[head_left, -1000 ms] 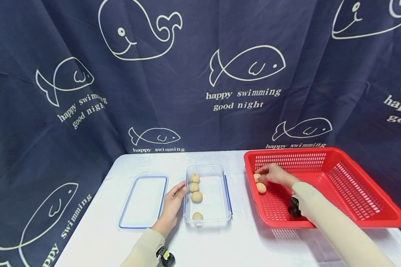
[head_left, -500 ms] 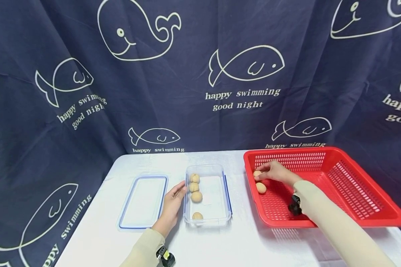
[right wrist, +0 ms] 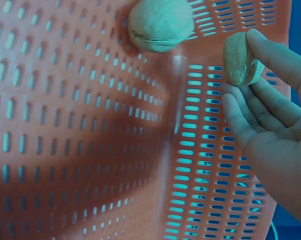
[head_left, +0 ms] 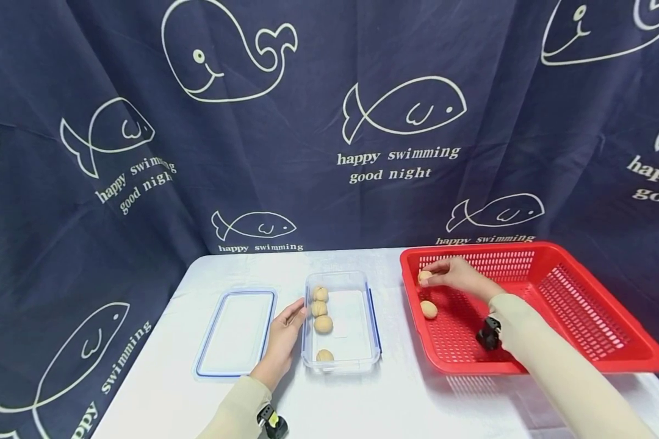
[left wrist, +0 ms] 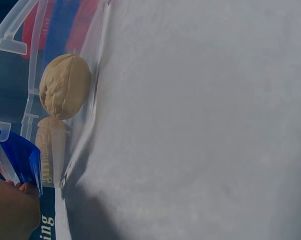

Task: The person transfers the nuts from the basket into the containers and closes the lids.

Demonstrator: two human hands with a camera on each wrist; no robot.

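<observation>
My right hand (head_left: pixel 457 275) pinches a walnut (right wrist: pixel 239 60) between thumb and fingers, above the floor of the red basket (head_left: pixel 453 367) near its left wall. Another walnut (head_left: pixel 429 310) lies below it on the basket floor. At the middle of the table stands a clear plastic box (head_left: pixel 340 366) without its lid. Along its left side sit several walnuts, three in a row and one walnut (head_left: pixel 324 355) apart near the front. My left hand (head_left: pixel 280 341) rests against the box's left wall with fingers extended, beside a blue latch (left wrist: pixel 24 157) in the left wrist view.
The box's lid (head_left: pixel 236 332), clear with a blue seal, lies flat to the left of my left hand. A white cloth covers the table (head_left: pixel 384 402). Behind it hangs a dark blue curtain (head_left: pixel 318 183) with fish drawings.
My right hand has lifted the walnut up from beside the other one, slightly away from the basket floor. My left hand and the box have stayed in place.
</observation>
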